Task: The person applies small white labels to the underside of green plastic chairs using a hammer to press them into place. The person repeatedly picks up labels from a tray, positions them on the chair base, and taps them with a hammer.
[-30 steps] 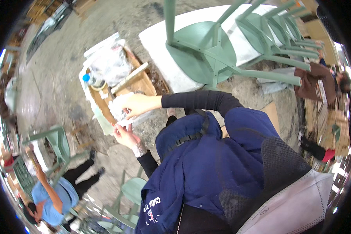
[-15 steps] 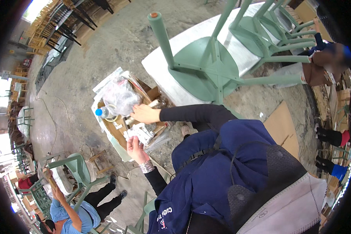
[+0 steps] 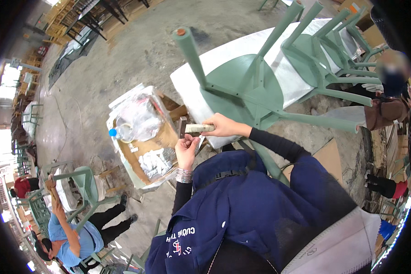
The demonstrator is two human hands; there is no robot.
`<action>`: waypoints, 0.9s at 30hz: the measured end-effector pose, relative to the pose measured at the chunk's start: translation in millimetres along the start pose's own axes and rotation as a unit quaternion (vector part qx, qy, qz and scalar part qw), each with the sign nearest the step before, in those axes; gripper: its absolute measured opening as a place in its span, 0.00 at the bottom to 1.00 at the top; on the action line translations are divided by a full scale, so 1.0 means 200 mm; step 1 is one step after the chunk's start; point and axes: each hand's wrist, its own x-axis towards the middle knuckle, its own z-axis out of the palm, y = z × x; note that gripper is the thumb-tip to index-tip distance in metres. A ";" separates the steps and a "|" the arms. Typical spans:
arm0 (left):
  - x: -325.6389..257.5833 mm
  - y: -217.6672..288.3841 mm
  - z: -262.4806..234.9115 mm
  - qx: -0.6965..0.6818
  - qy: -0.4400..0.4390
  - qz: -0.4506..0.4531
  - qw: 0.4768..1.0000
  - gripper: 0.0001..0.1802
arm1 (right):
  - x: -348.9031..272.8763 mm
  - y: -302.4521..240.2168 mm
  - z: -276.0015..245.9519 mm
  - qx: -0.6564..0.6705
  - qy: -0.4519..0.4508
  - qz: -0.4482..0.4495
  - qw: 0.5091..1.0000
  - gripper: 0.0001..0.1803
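Observation:
My right hand [image 3: 220, 125] is closed around the pale, wrapped handle of a hammer [image 3: 199, 128], its dark head pointing left. Just below it, my left hand [image 3: 186, 151], with bracelets at the wrist, pinches a small white piece [image 3: 201, 140]. Both hands are close together, at the right edge of an open cardboard box [image 3: 165, 144]. Inside the box lie a pile of small white pieces [image 3: 154, 163] and a crumpled clear plastic bag [image 3: 144, 119]. A bottle with a blue cap [image 3: 113, 132] lies at its left side. An upturned green chair [image 3: 242, 86] is beyond my right hand.
Several upturned green chairs line a white-covered table [image 3: 182, 82]. At the table's far right stands a person [image 3: 390, 100]. Another person in a light blue shirt [image 3: 73, 244] handles a green chair [image 3: 84, 182] at lower left. Brown cardboard [image 3: 326, 160] lies on the floor.
My right hand has left the box and now holds the hammer. My left hand has moved up and right, away from the white pieces, toward the hammer head. The view has shifted slightly.

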 end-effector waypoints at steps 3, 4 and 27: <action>0.12 -0.01 0.12 0.078 -0.066 -0.005 0.995 0.06 | -0.13 0.02 -0.10 -0.014 0.054 0.028 0.998 0.15; 0.14 0.00 0.20 0.074 -0.081 -0.009 0.994 0.06 | -0.17 0.02 -0.13 -0.009 0.052 0.058 0.997 0.16; 0.50 -0.16 0.89 0.406 -0.417 0.354 0.732 0.09 | -0.89 0.37 -0.30 0.305 0.427 0.281 0.803 0.05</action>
